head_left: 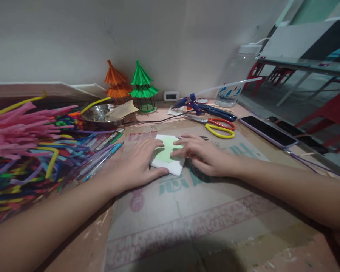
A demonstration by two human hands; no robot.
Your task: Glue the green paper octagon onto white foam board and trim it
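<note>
Light-green piece [166, 146]: lies on white paper [176, 168] between my hands, near the cardboard's far edge.
Cardboard [158, 215]: flat on the tabletop [70, 245], carrying the paper.
Left hand [138, 160]: spread over the paper's left side, thumb apart, closed round nothing.
Right hand [205, 155]: loosely bent, fingertips at the green piece's right side; whether they pinch it I cannot tell.
Green on white: I seem to be lining up the layers; that calls for light, even pressure so neither skews.
Cardboard print: green characters [172, 186], partly covered, unreadable to me; a red round mark [137, 200] near the left edge.
Clock [171, 96]: at the tabletop's far edge, digits too small to read.
Bottle [231, 83]: far right corner, blue and red shapes, no legible brand.
</note>
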